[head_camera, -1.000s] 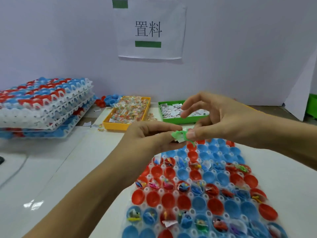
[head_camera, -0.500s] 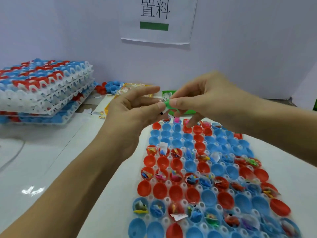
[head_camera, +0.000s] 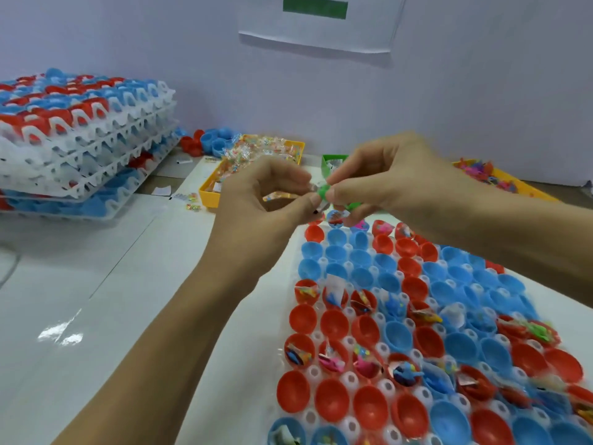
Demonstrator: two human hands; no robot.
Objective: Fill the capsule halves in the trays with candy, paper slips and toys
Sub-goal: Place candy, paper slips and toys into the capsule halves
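Midair above the far end of the work tray, 2 bare hands meet fingertip to fingertip around a small green toy (head_camera: 323, 191). The left hand (head_camera: 256, 203) pinches it between thumb and forefinger, the other fingers curled loosely beneath; the right hand (head_camera: 388, 184) grips the same toy from the opposite side, knuckles up, more green showing under its fingers. Both forearms reach in from the lower edge of the frame, the right one crossing over the tray's far right corner and hiding part of it.

Below the hands lies the white tray (head_camera: 349, 379) of red and blue capsule halves (head_camera: 332, 401), some holding wrapped candy, paper slips or toys, others bare. Behind the hands, partly blocked by them, sit a yellow bin of candy (head_camera: 256, 149) and a green bin (head_camera: 333, 162) whose contents cannot be made out. A second yellow bin of toys (head_camera: 491, 173) stands at far right. Loose capsule halves (head_camera: 211, 141) cluster near the wall. At left, a stack of trays (head_camera: 80, 136) rests on the white table (head_camera: 96, 300), beneath a paper sign (head_camera: 317, 24).
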